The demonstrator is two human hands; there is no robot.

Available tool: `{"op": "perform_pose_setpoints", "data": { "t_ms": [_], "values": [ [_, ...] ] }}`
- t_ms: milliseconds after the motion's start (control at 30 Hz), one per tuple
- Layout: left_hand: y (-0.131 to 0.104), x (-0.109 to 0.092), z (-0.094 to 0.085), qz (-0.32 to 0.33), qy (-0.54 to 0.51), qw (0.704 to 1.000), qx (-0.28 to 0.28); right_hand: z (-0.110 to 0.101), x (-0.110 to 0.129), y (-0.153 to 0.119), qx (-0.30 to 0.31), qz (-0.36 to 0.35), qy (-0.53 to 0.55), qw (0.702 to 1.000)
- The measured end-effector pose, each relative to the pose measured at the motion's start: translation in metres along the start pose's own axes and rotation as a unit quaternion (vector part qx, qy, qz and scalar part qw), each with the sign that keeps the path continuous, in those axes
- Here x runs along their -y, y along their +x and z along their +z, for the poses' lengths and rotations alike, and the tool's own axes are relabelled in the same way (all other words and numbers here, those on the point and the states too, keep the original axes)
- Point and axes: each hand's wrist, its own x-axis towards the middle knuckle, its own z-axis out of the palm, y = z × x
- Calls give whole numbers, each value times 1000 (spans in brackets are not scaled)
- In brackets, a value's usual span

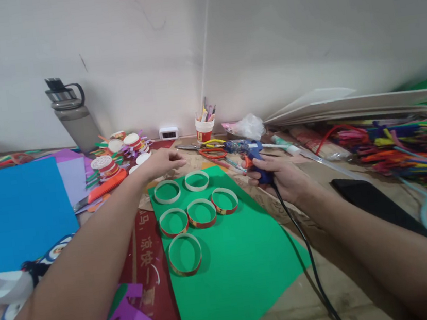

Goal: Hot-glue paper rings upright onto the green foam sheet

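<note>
My right hand (277,175) is closed round the handle of a blue hot glue gun (255,150) with an orange trigger; its black cord (305,242) trails toward me. The glue gun points left, past the far right corner of a green sheet (234,261). Several paper rings (201,213) cut from cups, white inside and red outside, stand on the green sheet. My left hand (165,163) hovers by the far left corner of that sheet with fingers stretched out and nothing visible in them. Beside its wrist lie white discs (143,158), partly covered.
Small decorated cups (105,167), an orange utility knife (106,187), a blue sheet (21,209) and a grey bottle (74,120) are at left. Pliers (188,147) and a pen cup (205,129) stand behind. A black phone (378,207) and colourful pipe cleaners (402,147) lie at right.
</note>
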Motion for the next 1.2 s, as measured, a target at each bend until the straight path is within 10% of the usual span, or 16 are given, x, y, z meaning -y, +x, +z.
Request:
{"op": "perform_pose_setpoints", "data": {
  "t_ms": [400,1200],
  "values": [
    [-12,-53,-15,86,-10,991,103,5,5,-2,-14,-19,-26,999],
    [2,-23,5,82,129,971,186,5,1,2,-29,-19,-15,999]
  ]
}}
